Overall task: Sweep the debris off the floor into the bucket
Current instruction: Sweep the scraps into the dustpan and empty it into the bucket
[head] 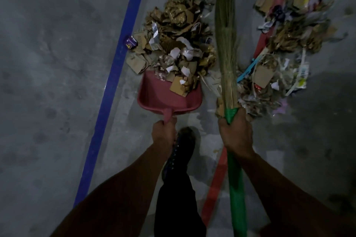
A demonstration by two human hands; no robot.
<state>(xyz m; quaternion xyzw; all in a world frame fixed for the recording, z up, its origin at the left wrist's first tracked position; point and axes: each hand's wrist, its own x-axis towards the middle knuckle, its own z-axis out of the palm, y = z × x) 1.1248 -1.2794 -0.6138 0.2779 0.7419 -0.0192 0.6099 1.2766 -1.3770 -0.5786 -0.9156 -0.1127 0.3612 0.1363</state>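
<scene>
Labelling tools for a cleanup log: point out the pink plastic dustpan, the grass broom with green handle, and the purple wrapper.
Pink plastic dustpan [154,96]: head view, bare inner pan.
Grass broom with green handle [226,44]: head view, bristle bundle.
Purple wrapper [130,43]: head view, its centre.

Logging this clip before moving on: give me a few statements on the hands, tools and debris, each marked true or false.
1. The left hand grips the pink dustpan by its handle. True.
2. The dustpan holds nothing. False: cardboard scraps lie in its mouth.
3. The right hand holds the broom at its green handle. True.
4. The bucket stands beside the dustpan. False: no bucket is in view.
5. A blue floor line runs left of the dustpan. True.
</scene>
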